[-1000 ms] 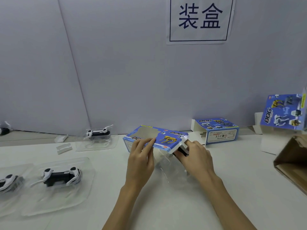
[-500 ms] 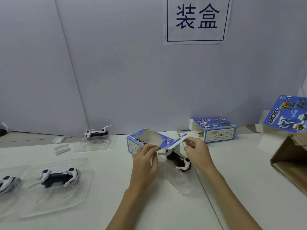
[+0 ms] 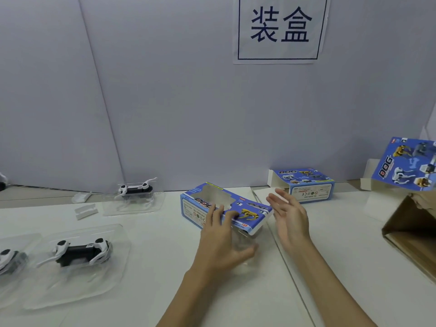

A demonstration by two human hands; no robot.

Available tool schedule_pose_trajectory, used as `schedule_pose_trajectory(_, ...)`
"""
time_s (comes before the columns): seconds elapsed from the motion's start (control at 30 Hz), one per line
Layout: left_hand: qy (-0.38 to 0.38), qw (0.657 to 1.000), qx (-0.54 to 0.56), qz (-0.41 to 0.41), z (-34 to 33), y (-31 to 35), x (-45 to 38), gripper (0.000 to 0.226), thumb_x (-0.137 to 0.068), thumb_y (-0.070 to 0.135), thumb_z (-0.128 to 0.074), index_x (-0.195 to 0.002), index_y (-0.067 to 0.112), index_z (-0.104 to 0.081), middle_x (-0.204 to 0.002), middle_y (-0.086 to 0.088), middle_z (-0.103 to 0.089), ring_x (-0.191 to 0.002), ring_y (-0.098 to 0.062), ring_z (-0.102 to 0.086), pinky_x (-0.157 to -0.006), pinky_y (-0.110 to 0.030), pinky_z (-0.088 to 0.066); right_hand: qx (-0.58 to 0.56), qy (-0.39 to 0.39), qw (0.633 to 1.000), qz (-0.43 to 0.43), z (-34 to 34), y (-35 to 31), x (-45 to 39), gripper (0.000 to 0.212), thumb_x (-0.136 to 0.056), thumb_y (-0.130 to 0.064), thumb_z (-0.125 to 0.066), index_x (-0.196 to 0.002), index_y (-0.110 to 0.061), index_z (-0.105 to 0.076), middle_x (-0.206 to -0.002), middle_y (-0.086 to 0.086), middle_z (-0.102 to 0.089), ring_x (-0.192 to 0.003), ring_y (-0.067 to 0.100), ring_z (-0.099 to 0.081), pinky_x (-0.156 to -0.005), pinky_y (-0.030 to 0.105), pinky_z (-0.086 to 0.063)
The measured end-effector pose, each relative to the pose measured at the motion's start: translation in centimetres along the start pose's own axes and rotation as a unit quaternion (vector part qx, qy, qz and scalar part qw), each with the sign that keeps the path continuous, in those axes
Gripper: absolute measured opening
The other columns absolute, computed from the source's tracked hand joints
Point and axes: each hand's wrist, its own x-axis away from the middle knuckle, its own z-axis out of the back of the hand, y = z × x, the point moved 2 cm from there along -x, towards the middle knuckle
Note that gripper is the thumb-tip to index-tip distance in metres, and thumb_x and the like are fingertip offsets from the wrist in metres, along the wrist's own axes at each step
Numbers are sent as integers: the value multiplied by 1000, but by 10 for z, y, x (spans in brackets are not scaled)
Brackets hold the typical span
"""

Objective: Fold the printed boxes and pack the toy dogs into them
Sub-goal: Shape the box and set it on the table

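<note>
The box (image 3: 224, 208) was lain on the counter (image 3: 330, 256) at centre, pressed on its top by the straight fingers of the left hand (image 3: 221, 239), while the right hand (image 3: 290, 215) was held open just beside its right end, empty.

I see both bare forearms reaching in from the near edge, angled toward the middle of the scene. My left hand (image 3: 220, 241) lies palm down, fingers (image 3: 218, 212) spread and nearly straight, pointing toward the far side, the thumb stuck out to the right. My right hand (image 3: 291, 214) stands on edge just to the right of it, palm facing left, fingers straight and loosely fanned, pointing far and slightly left. It is blurred, and it holds nothing. The two hands sit near each other without touching, the right a little farther out than the left.
</note>
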Motion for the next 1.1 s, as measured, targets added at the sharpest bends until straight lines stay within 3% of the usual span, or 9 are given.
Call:
schedule_pose_trajectory(0.07, 41, 999, 13, -7, 4, -2, -2, 65, -81, 54, -66, -137, 23, -54, -149, 2, -47, -154, -23, -23, -113, -39, -40, -19, 10, 999, -48, 2, 8, -1, 35, -100, 10, -42, -120, -6, -66, -116, 20, -72, -104, 27, -72, -86, 35, -56)
schedule_pose_trajectory(0.2, 97, 995, 21, 10, 10, -15, -2, 48, -86, 21, -72, -133, 21, -61, -137, 8, -59, -138, -16, -46, -91, -31, -50, 182, -11, 982, -52, 0, 24, 1, 23, -102, -3, -58, -121, -10, -68, -116, 17, -73, -102, 29, -73, -72, 31, -54)
schedule_pose_trajectory(0.4, 145, 988, 45, 36, 12, -21, 0, 48, -85, 9, -73, -128, 30, -65, -135, 17, -61, -138, -6, -47, -82, -25, -50, 220, -21, 974, -56, -2, 28, 8, 37, -102, 6, -43, -127, -5, -67, -115, 17, -73, -111, 31, -70, -103, 45, -54)
schedule_pose_trajectory(0.53, 226, 965, 122, 49, 21, -23, 0, 51, -84, 0, -75, -123, 31, -71, -129, 23, -63, -130, -6, -57, -90, -31, -55, 213, -101, 971, -48, -7, 25, 14, 44, -99, 10, -44, -131, -11, -65, -127, 10, -72, -121, 24, -67, -104, 40, -53)
schedule_pose_trajectory(0.7, 271, 932, 241, 33, 37, -19, -5, 46, -88, 12, -79, -128, 35, -72, -128, 24, -69, -121, -5, -64, -84, -27, -59, 201, -216, 954, 44, -23, 24, 26, 27, -104, -14, -61, -124, -31, -66, -120, -6, -73, -117, 11, -67, -98, 34, -57)
schedule_pose_trajectory(0.8, 246, 927, 283, 6, 38, -8, -5, 48, -88, 34, -76, -135, 36, -65, -131, 22, -68, -124, -10, -64, -84, -19, -56, 162, -165, 964, 128, -30, 20, 28, 23, -103, -18, -62, -123, -27, -64, -117, 5, -73, -112, 18, -70, -92, 35, -60)
schedule_pose_trajectory(0.93, 135, 954, 257, -77, 30, 4, -3, 94, -76, 41, -90, -155, 34, -38, -153, 17, -51, -142, -10, -49, -104, -12, -39, 146, -73, 968, 189, -22, 2, 25, 14, -97, -28, -71, -110, -29, -67, -104, 6, -73, -96, 27, -74, -71, 29, -61)
schedule_pose_trajectory(1.0, 124, 963, 221, -96, 24, 10, -1, 104, -72, 38, -91, -158, 35, -32, -158, 19, -43, -147, -9, -40, -110, -16, -36, 157, -47, 966, 199, -17, -6, 24, 13, -94, -31, -76, -102, -39, -70, -96, -3, -74, -88, 22, -75, -68, 30, -62)
schedule_pose_trajectory(1.1, 177, 961, 192, -91, 22, 18, 0, 93, -76, 41, -87, -154, 32, -38, -155, 19, -46, -145, -8, -41, -114, -29, -37, 159, -34, 969, 188, -18, -9, 27, 21, -90, -32, -79, -91, -51, -70, -89, -14, -75, -75, 10, -72, -70, 33, -61)
